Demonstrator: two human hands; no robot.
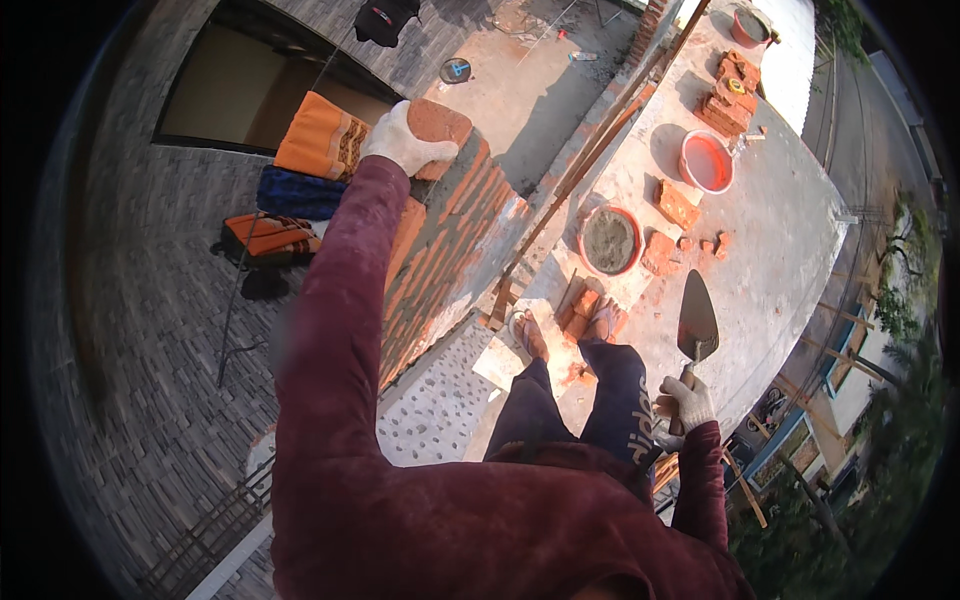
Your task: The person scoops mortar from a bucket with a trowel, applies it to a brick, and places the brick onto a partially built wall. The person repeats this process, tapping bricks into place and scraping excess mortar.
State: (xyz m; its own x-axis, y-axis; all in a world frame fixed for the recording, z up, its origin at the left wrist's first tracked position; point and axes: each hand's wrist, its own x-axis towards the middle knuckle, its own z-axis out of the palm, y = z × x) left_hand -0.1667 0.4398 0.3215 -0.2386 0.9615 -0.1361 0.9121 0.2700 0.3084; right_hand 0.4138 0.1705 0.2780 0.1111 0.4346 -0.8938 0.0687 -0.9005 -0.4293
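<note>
My left hand [398, 142], in a white glove, is closed over the near side of a red brick [440, 132]. That brick lies at the far end of the top of a brick wall [440, 260], whose courses show grey mortar between them. In my right hand [686, 402], also gloved, is the wooden handle of a pointed trowel [697, 318], held low at my right side with its blade pointing away from me. The blade looks bare. From this view I cannot tell whether the brick rests fully on the wall or is slightly raised.
A tub of grey mortar [609, 240] stands past my feet, near a red-rimmed bucket [706, 161]. Loose bricks [728, 105] and broken pieces lie on the concrete slab [780, 215], whose right edge drops away. Orange cloths [318, 135] hang left of the wall.
</note>
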